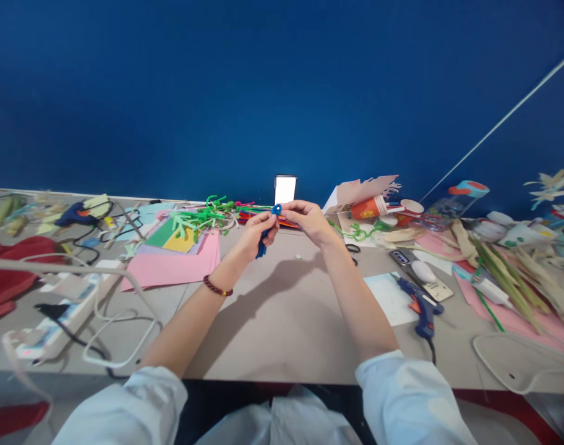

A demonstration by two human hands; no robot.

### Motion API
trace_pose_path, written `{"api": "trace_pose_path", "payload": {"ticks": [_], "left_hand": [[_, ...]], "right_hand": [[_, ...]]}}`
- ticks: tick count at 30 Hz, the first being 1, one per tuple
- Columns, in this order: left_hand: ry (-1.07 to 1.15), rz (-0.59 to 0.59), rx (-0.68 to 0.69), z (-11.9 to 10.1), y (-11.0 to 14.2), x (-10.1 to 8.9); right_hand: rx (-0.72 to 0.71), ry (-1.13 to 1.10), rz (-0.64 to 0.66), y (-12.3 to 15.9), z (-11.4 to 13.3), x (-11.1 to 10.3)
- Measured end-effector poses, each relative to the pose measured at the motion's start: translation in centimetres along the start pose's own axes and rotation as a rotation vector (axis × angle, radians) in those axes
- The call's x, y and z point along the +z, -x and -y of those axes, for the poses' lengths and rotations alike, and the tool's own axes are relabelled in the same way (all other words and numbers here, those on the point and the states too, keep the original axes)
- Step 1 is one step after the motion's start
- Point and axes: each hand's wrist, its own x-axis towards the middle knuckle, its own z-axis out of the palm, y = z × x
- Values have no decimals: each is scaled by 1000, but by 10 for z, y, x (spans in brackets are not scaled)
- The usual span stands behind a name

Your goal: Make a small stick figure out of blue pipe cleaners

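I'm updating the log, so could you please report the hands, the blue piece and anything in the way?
Left hand closed round blue piece; right hand pinching its top. Pink paper left, glue gun right, both apart from the hands.

Left grip (255,235) holds blue bundle (276,209); right grip (312,221) too.

I see a screen (286,188) glaring white just beyond the fingers (262,220), soft shadows (286,276) on the bright table (282,355) below them, and husks (548,284) far to their right blurred and stretched.
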Motion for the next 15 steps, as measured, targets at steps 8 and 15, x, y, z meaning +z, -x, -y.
{"api": "trace_pose_path", "payload": {"ticks": [8,15], "left_hand": [[242,183,-143,-1,2,-3],[336,205,-233,0,4,-8]], "right_hand": [[14,-55,17,-2,0,5],[70,-79,71,4,6,12]]}}
